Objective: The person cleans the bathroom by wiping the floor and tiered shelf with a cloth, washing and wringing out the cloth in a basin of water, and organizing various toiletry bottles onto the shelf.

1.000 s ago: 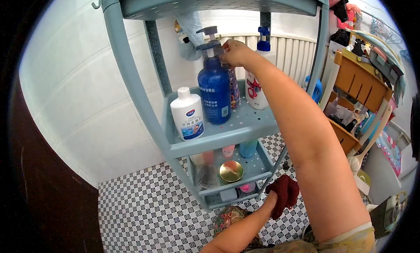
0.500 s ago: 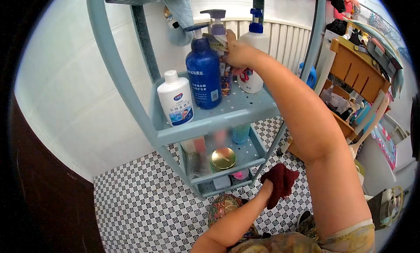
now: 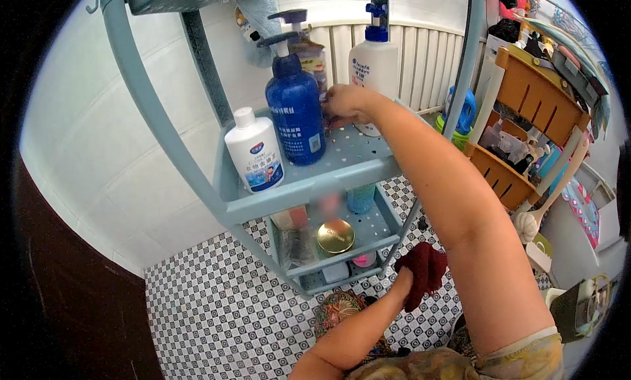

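On the upper shelf, my right hand (image 3: 348, 106) is closed with curled fingers at the lower side of a patterned pump bottle (image 3: 314, 61) with a purple pump top. That bottle is slightly blurred and partly hidden behind a blue pump bottle (image 3: 296, 114). A white pump bottle (image 3: 373, 65) with a blue collar stands just behind my right hand. At the shelf's front left is a white capped bottle (image 3: 255, 150). Lower down, my left hand (image 3: 409, 285) grips a dark red cloth (image 3: 424, 271), which hangs beside the rack and covers most of the fingers.
The blue-grey rack (image 3: 315, 189) has lower tiers with a gold-lidded jar (image 3: 336, 237) and several small items. A white radiator (image 3: 420, 58) is behind it. Rightward stands an orange-brown shelf unit (image 3: 539, 97); a blue jug (image 3: 465, 111) sits near it. The floor (image 3: 217, 301) is patterned tile.
My right hand has come down from the patterned pump bottle's upper part to its lower side. That bottle has shifted left, further behind the blue one. My left hand still holds the cloth.
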A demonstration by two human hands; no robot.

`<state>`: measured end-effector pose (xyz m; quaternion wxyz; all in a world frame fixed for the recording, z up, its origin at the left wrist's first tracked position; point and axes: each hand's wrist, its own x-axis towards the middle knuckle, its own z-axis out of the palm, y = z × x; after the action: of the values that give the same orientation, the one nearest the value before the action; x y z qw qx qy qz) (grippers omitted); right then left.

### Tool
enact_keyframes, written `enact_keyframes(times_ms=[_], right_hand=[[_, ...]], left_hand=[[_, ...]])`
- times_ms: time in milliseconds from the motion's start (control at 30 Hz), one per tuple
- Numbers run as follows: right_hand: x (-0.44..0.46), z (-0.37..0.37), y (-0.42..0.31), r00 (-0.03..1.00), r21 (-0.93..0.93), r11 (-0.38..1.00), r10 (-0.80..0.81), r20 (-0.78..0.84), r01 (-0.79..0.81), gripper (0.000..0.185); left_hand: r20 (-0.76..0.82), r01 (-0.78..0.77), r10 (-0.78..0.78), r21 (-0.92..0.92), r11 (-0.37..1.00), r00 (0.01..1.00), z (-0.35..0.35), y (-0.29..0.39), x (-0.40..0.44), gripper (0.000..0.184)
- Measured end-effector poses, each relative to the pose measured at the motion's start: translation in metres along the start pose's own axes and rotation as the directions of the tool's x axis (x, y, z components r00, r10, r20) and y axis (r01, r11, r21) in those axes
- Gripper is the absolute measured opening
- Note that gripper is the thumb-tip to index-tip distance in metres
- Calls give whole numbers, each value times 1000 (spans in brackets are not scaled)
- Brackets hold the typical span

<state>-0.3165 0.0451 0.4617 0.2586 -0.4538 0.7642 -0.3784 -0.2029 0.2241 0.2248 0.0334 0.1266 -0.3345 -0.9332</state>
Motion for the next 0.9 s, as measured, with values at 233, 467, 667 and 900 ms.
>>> enact_keyframes(times_ms=[233,467,667,900], right_hand=[[3,3,-7,995,-530,843,-58,84,94,34],[-76,-21,2,854,-525,767,-503,-134,369,32],[-206,-9,99,779,66,834,-480,-404,548,24],[-294,100,230,902,-408,907,-262,-343,108,50]], left_hand=[[68,-136,128,117,984,989,-30,-25,38,38],[103,135,-134,-8,991,986,-15,1,18,12],[311,-369,240,478,797,920,-32,-22,43,28],[327,148,150,-728,669,933,-80,-72,43,63]])
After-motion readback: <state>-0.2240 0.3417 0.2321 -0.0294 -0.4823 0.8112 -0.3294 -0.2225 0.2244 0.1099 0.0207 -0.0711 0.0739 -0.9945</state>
